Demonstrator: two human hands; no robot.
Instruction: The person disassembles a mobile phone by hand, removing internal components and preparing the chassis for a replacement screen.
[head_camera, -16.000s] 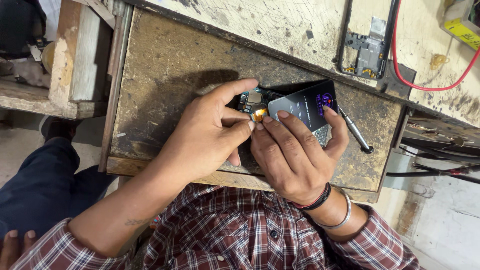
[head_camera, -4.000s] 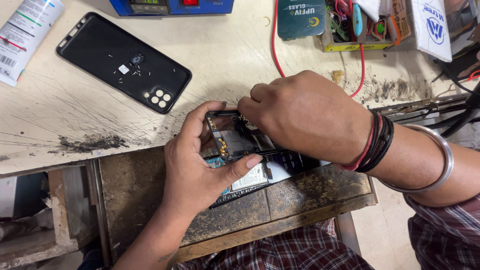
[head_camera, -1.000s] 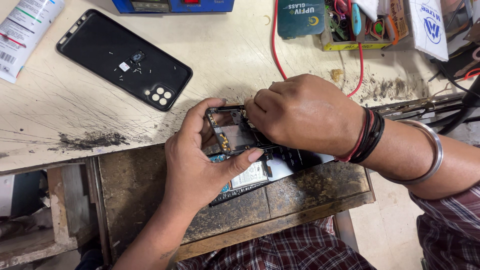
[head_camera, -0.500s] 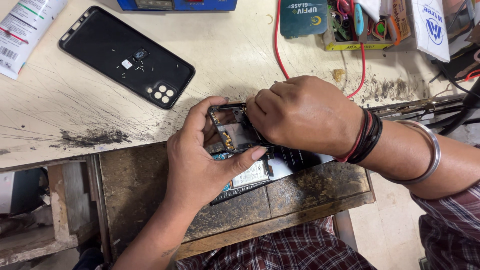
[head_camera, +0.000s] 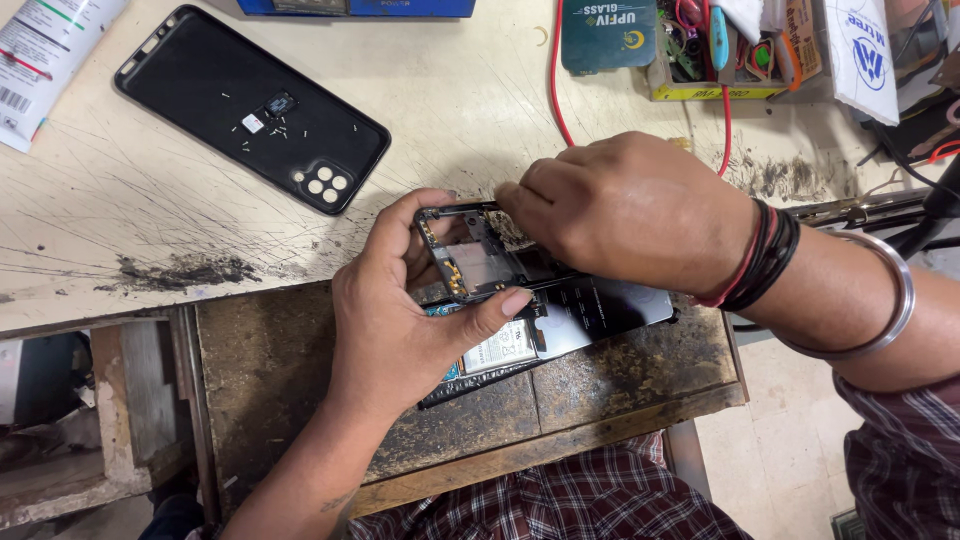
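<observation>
Opened phone (head_camera: 520, 310) lies at the tabletop's (head_camera: 450, 120) front edge, over a dark worn drawer front (head_camera: 300, 390), its inner frame and battery label exposed.

Far left: a white tube (head_camera: 45, 55); next, the black back cover (head_camera: 250, 108) lies face-down, small screws resting on it, well apart from the work.

Left hand (head_camera: 400, 330) grips the phone's upper end, thumb pressed across the inner plate, fingers curled behind the top edge.

Right hand (head_camera: 630, 210) is bunched at the top corner, fingertips pinched close together; whether they hold a part or tool cannot be told.

Against half a second ago, both hands keep the same grasp; the phone has not shifted. Four seconds ago the right hand covered more of the frame; the camera end now shows more openly.

Farther right: a red wire (head_camera: 555, 90) and a cluttered yellow tray (head_camera: 715, 70).
</observation>
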